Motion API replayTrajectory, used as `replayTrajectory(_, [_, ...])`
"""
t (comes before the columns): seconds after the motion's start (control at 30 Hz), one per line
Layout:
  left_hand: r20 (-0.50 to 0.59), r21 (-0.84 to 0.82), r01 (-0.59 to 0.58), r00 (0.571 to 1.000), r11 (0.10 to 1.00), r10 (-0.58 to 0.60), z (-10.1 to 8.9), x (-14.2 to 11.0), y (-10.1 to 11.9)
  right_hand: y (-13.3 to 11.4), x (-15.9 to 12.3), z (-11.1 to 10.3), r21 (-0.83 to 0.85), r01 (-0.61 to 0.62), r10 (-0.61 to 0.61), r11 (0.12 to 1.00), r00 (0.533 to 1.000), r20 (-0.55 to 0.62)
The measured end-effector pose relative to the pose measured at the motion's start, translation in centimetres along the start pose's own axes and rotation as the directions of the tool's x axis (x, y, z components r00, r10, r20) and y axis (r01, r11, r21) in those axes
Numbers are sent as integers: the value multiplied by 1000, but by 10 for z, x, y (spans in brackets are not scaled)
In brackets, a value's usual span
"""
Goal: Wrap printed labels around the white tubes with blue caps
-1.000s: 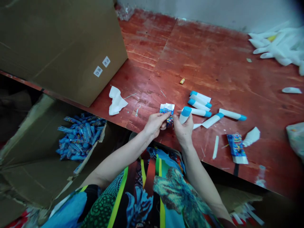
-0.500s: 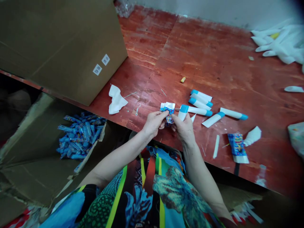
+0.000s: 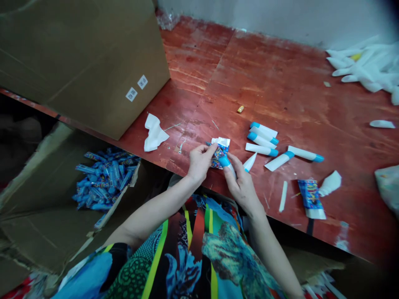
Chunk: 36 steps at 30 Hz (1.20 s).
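Note:
My left hand (image 3: pixel 200 164) pinches a small printed blue wrapper (image 3: pixel 223 147) with a white end, close to the table's front edge. Between the fingers of my right hand (image 3: pixel 245 187) is a white tube with a blue end (image 3: pixel 224 160). That blue end points left and lies against the wrapper; whether it is inside, I cannot tell. Just right of my right fingers lies a pointed white piece (image 3: pixel 250 162). Several more white tubes with blue ends (image 3: pixel 262 149) rest beyond it. Farther right is another printed blue wrapper (image 3: pixel 310 195) beside a white piece (image 3: pixel 331 183).
A large cardboard box (image 3: pixel 93 62) stands on the red table (image 3: pixel 199 95) at left. Below the edge, an open carton (image 3: pixel 37 220) holds many blue wrapped pieces (image 3: pixel 104 178). White pieces (image 3: pixel 370 66) are heaped at far right. A torn white scrap (image 3: pixel 154 133) lies near the box.
My right hand has brought its tube down and left, turning the blue end from pointing up to meeting the wrapper. My left hand still grips the wrapper.

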<state>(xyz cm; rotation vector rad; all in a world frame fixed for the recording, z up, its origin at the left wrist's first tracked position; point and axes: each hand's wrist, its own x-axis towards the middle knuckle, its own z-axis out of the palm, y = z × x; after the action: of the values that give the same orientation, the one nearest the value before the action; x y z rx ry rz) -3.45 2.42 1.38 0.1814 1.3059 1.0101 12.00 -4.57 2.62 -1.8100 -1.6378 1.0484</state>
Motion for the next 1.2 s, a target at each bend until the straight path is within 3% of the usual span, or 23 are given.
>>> replayTrajectory(0.13, [1,26,-59,998,998,59,0,-1,-1,2,-1,11,-132,0,-16,991,992,-124])
replayTrajectory(0.27, [9,2,-55,998,998,55,1,-2,-2,8,2,17,-219,21,-49,975,991,-121])
replayTrajectory(0.5, [48,-45,-4,999,999,6,-2,1,-4,3,6,15,-94,58,-66,994,994,-83])
replayTrajectory(0.63, [196,32,18,980,999,-24,-7,0,-5,1,6,15,-116,49,-60,992,994,-87])
replayTrajectory(0.73, [284,31,41,957,999,-48,-7,-5,-7,4,5,18,-191,55,-80,980,989,-123])
replayTrajectory(0.97, [300,-14,135,946,991,-125,-3,-15,-20,7,8,27,-456,-41,-73,889,971,-229])
replayTrajectory(1.07, [322,-37,167,935,985,-146,-6,-11,-18,9,10,14,-368,-4,-64,930,983,-172])
replayTrajectory(1.2, [364,-55,145,924,988,-115,-15,-8,-12,20,5,-4,31,16,-18,999,998,68])
